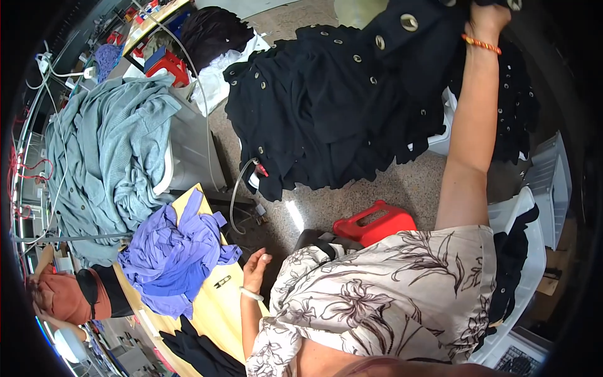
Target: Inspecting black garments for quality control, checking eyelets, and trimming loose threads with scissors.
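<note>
Speckled workshop floor mid-frame; right hand (487, 17) grips black eyelet garment (352, 107) held high at top, left hand (254, 269) loosely open, empty near yellow table (220, 308); dangling cloth may snag red stool (374, 223).

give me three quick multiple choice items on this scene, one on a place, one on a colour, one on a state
1. Where does the purple cloth pile lie?
A. on the yellow table
B. in a white bin
C. on the red stool

2. What colour is the garment with metal eyelets?
A. grey-green
B. black
C. purple

3. How is the right hand?
A. flat on the table
B. raised, gripping the garment
C. hanging empty

Key: 1 A, the pile sits on the yellow top; 2 B, the eyelet cloth is black; 3 B, the arm reaches up with the hand closed on the cloth. The left hand holds nothing.
</note>
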Tool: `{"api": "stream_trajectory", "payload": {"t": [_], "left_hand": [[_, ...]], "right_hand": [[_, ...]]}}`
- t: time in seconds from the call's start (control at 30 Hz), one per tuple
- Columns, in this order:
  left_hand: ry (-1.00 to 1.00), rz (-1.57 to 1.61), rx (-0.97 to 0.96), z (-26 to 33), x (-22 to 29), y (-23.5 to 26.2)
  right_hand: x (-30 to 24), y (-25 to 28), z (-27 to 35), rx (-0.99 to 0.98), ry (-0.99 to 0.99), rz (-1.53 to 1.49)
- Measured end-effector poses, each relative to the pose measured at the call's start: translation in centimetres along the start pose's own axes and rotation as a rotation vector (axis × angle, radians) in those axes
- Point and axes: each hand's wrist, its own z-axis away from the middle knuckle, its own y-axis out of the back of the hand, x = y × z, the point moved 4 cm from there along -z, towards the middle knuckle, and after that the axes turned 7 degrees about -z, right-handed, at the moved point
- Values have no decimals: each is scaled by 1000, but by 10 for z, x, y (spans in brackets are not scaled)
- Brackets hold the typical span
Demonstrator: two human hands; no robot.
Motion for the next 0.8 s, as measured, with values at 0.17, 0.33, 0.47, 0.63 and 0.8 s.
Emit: {"api": "stream_trajectory", "payload": {"t": [0.17,0.33,0.47,0.63,0.8], "left_hand": [[53,-1,65,1,-19,20],[-31,-110,18,-19,-27,16],[-95,-110,-22,-32,-21,6],[-70,-119,10,-32,-24,-2],[-89,-132,97,-5,-49,9]], "right_hand": [[9,53,-7,10,34,-21],[17,107,-28,64,-84,-6],[68,136,-79,44,-41,228],[75,30,-41,43,118,523],[81,-60,100,-617,-576,1071]]}}
